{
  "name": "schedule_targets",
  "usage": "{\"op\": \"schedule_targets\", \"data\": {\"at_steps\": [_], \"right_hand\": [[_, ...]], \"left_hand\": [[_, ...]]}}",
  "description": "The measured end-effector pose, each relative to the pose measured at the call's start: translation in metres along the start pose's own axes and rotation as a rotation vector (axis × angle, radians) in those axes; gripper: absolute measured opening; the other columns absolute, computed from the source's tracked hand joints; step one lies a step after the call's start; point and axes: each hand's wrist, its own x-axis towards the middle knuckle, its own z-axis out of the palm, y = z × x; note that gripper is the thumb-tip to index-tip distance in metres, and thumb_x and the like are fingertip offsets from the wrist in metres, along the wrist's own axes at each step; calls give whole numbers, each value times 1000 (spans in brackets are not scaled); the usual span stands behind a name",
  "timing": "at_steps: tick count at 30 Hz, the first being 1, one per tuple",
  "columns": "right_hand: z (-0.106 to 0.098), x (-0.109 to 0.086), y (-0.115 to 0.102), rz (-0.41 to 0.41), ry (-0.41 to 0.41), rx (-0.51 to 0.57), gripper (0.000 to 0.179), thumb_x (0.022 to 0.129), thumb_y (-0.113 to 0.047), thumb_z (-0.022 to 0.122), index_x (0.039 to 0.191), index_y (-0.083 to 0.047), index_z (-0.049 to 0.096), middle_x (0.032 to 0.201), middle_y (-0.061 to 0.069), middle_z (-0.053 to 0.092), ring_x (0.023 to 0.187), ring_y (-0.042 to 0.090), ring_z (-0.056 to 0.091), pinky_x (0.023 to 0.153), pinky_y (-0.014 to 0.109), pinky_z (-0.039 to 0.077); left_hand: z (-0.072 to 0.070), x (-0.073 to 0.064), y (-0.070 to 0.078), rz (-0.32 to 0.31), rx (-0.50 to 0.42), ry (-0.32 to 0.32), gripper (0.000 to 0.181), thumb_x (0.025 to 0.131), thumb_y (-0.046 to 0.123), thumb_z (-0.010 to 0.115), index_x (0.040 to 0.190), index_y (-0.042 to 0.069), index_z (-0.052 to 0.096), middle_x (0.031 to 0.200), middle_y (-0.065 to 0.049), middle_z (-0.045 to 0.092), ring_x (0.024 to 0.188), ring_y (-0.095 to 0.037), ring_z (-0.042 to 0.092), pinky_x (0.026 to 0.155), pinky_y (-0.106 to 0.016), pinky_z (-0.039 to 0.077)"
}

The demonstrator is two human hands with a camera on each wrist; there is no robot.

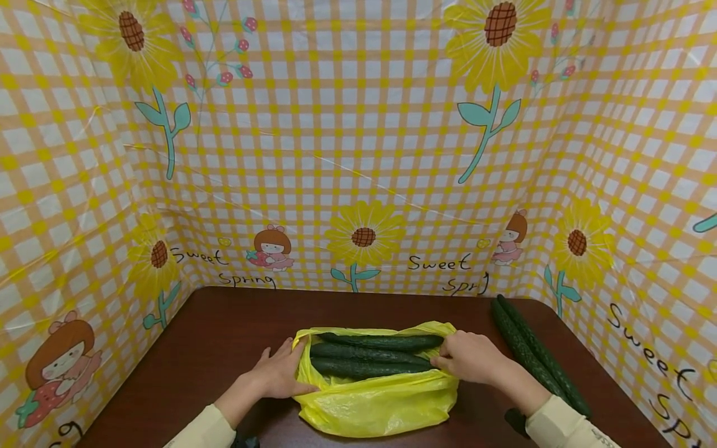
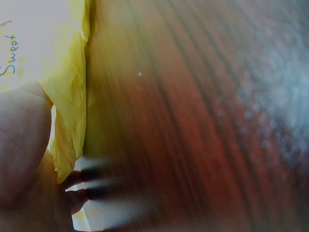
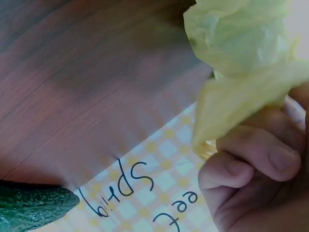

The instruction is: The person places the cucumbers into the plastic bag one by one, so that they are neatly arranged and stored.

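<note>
A yellow plastic bag (image 1: 381, 412) lies on the table with its mouth spread upward. Inside it, three dark green cucumbers (image 1: 372, 354) lie side by side, lengthwise across the bag. My left hand (image 1: 278, 372) rests against the bag's left end, fingers spread and fairly straight, thumb along the front rim. In the left wrist view, the yellow plastic (image 2: 72, 111) hangs beside the palm. My right hand (image 1: 469, 356) grips the rim at the right end; the right wrist view shows its curled fingers (image 3: 256, 152) at the plastic (image 3: 241, 96).
Two long cucumbers (image 1: 534, 351) lie at the table's right side, beyond my right forearm. A dark green end (image 1: 516, 422) shows beside the right sleeve. Checked, flowered cloth (image 1: 358, 124) walls the brown table (image 1: 235, 317) at the back and both sides. Something dark (image 1: 245, 442) sits at the bottom edge.
</note>
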Motion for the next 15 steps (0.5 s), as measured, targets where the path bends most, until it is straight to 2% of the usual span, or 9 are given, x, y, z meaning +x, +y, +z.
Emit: {"op": "schedule_targets", "data": {"at_steps": [3,7,11,15], "right_hand": [[0,-1,1,0,-38,17,46,92,-37,73,52,-30,50,48,-15,26,43,2,21,45,21,16],[1,-3,2,15,-55,58,31,90,-38,75,62,-30,64,50,-15,39,44,2,28,44,22,22],[1,-5,4,34,-31,143,15,91,-37,74,79,-27,74,58,-14,54,46,3,39,44,22,31],[1,-10,12,56,32,266,13,93,-32,72,94,-19,77,63,-7,58,49,3,41,47,23,36]], "left_hand": [[-2,-1,3,-6,8,-20,115,79,78,65,162,13,19,165,-19,25,155,-37,17,115,-73,11],[-6,-2,7,-16,16,-31,112,81,73,68,162,11,22,165,-18,26,155,-36,18,115,-73,13],[-7,-4,10,-26,23,-29,109,82,69,71,161,11,24,164,-18,28,154,-36,20,115,-72,15],[-7,-5,12,-30,33,-23,109,80,67,73,160,11,24,163,-19,30,154,-37,22,115,-72,17]]}}
